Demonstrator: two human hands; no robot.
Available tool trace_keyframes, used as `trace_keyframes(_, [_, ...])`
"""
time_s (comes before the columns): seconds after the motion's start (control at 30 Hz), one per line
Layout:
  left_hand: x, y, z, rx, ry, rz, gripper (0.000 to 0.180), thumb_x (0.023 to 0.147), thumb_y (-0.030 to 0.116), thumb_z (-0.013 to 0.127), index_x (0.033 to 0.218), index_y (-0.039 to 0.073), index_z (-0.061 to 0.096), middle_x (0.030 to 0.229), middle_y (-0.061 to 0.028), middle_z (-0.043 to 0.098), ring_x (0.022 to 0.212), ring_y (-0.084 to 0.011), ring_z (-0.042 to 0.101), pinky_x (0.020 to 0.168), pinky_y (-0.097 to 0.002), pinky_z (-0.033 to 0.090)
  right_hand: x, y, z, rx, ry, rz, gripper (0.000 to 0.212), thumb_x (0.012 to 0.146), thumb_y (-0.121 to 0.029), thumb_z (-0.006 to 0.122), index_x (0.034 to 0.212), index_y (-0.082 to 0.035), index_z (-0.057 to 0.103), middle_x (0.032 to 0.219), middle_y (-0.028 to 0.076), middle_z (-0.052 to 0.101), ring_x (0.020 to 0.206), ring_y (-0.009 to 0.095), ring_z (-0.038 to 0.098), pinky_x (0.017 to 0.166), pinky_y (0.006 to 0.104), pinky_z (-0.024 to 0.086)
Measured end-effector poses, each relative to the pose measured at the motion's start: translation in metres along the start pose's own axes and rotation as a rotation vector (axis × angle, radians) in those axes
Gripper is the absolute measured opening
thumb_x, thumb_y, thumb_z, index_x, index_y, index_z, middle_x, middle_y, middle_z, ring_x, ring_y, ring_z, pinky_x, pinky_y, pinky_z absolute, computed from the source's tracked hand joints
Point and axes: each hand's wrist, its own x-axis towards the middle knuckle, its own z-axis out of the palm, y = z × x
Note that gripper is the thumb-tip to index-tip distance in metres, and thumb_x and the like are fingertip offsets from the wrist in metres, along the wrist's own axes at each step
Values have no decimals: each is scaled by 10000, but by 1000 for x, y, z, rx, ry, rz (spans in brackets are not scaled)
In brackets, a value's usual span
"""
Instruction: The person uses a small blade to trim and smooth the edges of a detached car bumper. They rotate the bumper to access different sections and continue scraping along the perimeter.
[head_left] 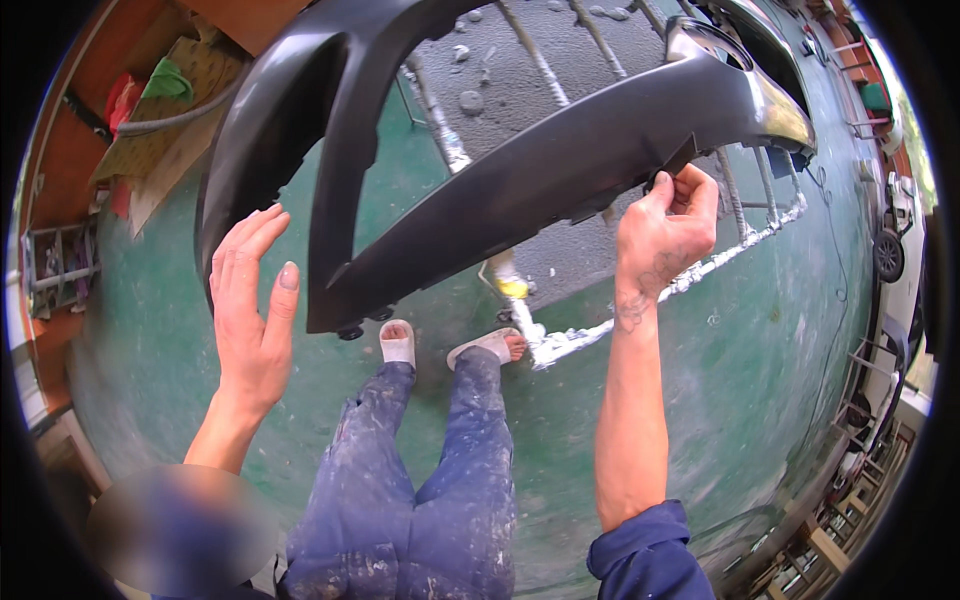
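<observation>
A large black car bumper (520, 170) with big openings spans the upper part of the view, over a rack. My left hand (250, 300) is open beside the bumper's left end, fingers stretched and thumb apart, holding nothing. It is very near the bumper's side; whether it touches cannot be made out. At the bumper's lower right edge, my right hand (672, 220) is closed in a pinch on a small dark flat piece (681, 155). That piece lies against the edge, and I cannot tell if it is loose or part of the bumper.
Under the bumper stands a rack (570, 345) with whitish, crusted bars and a grey textured panel (520, 75). My legs and slippers are below, on a green floor (740, 400). Cardboard with a green cloth (168, 80) is at upper left. A white car (895, 250) is at far right.
</observation>
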Motion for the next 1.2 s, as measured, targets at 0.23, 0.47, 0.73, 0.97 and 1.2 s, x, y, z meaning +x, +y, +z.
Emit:
trace_keyframes(0.23, [-21, -41, -16, -39, -27, -14, 400, 1065, 229, 557, 1407, 23, 586, 1479, -148, 571, 1434, -327, 451, 1209, -448, 316, -31, -24, 5, -62, 30, -29, 148, 862, 80, 664, 994, 13, 679, 905, 103, 715, 754, 246, 686, 715, 362, 538])
trace_keyframes(0.47, [-30, -56, -19, -105, -64, -22, 391, 1063, 202, 557, 1409, 23, 588, 1484, -135, 569, 1438, -319, 444, 1209, -447, 319, -64, -46, 3, -85, 2, -42, 154, 857, 86, 652, 993, 19, 678, 901, 110, 709, 761, 256, 682, 713, 358, 535])
trace_keyframes(0.73, [-34, -66, -20, -135, -83, -8, 385, 1064, 198, 557, 1402, 17, 593, 1482, -140, 567, 1436, -323, 445, 1208, -449, 321, -96, -59, 3, -97, -28, -46, 171, 841, 104, 652, 990, 27, 681, 901, 122, 701, 773, 272, 687, 730, 362, 550])
trace_keyframes(0.97, [-41, -74, -21, -140, -118, -4, 396, 1067, 205, 539, 1409, 11, 581, 1513, -156, 536, 1444, -325, 442, 1217, -442, 314, -123, -75, 4, -103, -34, -62, 159, 860, 105, 659, 1000, 32, 676, 919, 124, 697, 793, 274, 689, 724, 361, 548])
trace_keyframes(1.2, [-44, -75, -21, -159, -100, 2, 386, 1063, 200, 555, 1403, 20, 590, 1483, -144, 563, 1429, -331, 452, 1203, -454, 326, -157, -87, 5, -70, -38, -89, 176, 858, 138, 650, 1001, 36, 670, 926, 146, 668, 822, 333, 674, 732, 397, 543])
